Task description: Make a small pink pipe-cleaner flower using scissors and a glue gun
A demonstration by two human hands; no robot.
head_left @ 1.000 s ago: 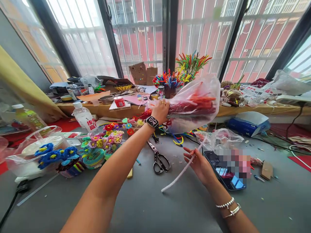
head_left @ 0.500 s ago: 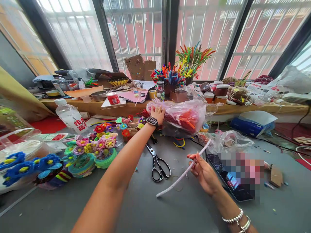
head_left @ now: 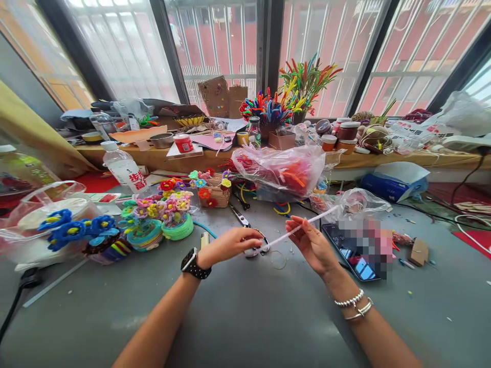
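The right hand (head_left: 313,246) pinches a pale fuzzy stem (head_left: 282,238) between thumb and fingers, slantwise above the table (head_left: 245,317). The left hand (head_left: 229,246) has its fingertips at the stem's left end; whether they grip it, I cannot tell. Scissors (head_left: 241,219) lie just beyond, a phone (head_left: 347,259) to the right, a plastic bag (head_left: 278,166) farther off.

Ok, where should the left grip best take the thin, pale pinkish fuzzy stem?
Probably at the left end of the thin, pale pinkish fuzzy stem, pinched from the left: its almost straight shaft points toward the left grip, while the right grip holds it farther along. Whether they already touch is unclear.
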